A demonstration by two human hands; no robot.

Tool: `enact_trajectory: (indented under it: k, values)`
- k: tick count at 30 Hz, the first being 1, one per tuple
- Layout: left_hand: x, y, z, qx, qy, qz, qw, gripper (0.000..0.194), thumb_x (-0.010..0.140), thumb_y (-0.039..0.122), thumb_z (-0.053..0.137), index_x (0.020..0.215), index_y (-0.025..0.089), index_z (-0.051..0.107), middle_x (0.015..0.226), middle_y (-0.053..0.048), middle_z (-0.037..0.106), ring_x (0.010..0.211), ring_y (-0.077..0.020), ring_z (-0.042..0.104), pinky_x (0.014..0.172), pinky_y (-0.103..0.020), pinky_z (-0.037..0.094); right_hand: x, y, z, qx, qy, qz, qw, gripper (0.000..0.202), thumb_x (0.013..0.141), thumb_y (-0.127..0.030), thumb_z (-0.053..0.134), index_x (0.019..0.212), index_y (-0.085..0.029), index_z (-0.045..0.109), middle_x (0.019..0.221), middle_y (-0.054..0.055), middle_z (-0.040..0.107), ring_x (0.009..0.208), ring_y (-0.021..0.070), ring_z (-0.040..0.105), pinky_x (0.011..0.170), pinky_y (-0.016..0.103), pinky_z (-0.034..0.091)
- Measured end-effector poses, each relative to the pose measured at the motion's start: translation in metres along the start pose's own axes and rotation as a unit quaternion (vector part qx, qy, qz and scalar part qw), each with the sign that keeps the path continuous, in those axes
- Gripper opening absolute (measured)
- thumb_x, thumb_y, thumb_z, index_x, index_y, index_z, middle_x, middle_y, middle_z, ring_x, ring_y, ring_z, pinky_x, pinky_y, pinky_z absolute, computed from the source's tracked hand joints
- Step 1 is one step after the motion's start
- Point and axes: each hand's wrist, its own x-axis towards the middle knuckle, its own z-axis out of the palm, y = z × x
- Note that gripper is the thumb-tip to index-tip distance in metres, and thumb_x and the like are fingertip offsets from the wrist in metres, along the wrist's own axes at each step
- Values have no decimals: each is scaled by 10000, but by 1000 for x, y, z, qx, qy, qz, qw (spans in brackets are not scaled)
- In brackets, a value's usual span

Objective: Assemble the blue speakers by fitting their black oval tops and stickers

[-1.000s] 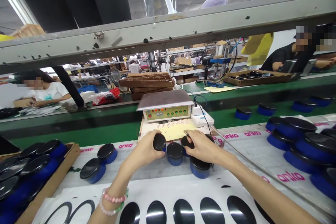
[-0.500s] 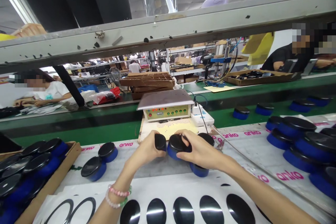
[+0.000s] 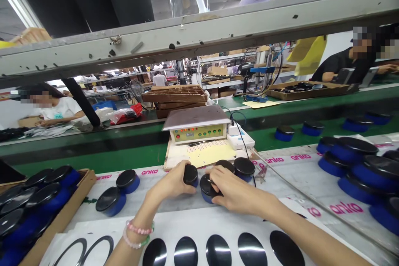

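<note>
My left hand is wrapped round the left side of a black-topped blue round piece. My right hand grips a second such piece just to the right, its fingers over the black top. A small gap separates the two pieces. Right behind my right hand stand two more round pieces, one partly hidden and one in fuller view. In front of my hands lies a white sheet with a row of black discs.
A control box with lit buttons stands behind my hands. At left, a cardboard box holds several round pieces; others are piled at right. A metal rod crosses the right side. People sit beyond the green belt.
My right hand has moved down and slightly left, gripping a round piece nearer the sheet. More of the pieces behind it now shows. My left hand has shifted slightly downward with its piece.
</note>
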Motion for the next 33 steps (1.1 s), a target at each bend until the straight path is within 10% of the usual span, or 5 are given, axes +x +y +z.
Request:
enact_trajectory:
  k: [5,13,20,25,33]
  values:
    - [-11,27,5,44,-1,58,997,994,517,433,830,1366,211,364,1455,-147,344,1376,-373,211,1113,-542,179,-15,-2,-14,-101,22,89,991,162,826,-271,619,857,-180,488,977,105,557,913,303,539,718,381,403]
    - [-6,44,28,70,-1,115,991,637,601,433,800,1158,223,572,1199,-117,614,1269,-329,425,1122,-596,13,-24,4,-14,-153,-34,148,977,175,780,-230,551,938,-159,524,965,116,606,756,303,616,573,335,347]
    - [-9,46,24,69,-49,119,989,715,554,431,818,1194,242,559,1253,-95,589,1327,-335,362,1141,-559,71,-25,9,-25,-140,-35,154,977,136,738,-222,580,845,-191,502,895,74,609,712,259,609,537,302,316]
    - [-11,29,8,73,-48,69,994,817,614,202,731,1362,274,410,1495,-117,308,1407,-364,158,1110,-579,177,-27,32,-39,-143,25,166,975,42,860,-237,450,842,-201,461,914,101,576,784,271,575,610,344,364]
    - [-8,5,-5,48,-18,43,998,662,696,181,621,1334,236,452,1315,-93,512,1197,-289,509,1042,-406,377,-17,73,-44,-95,-21,138,986,96,799,-193,586,802,-187,490,802,-7,535,684,135,503,602,262,408]
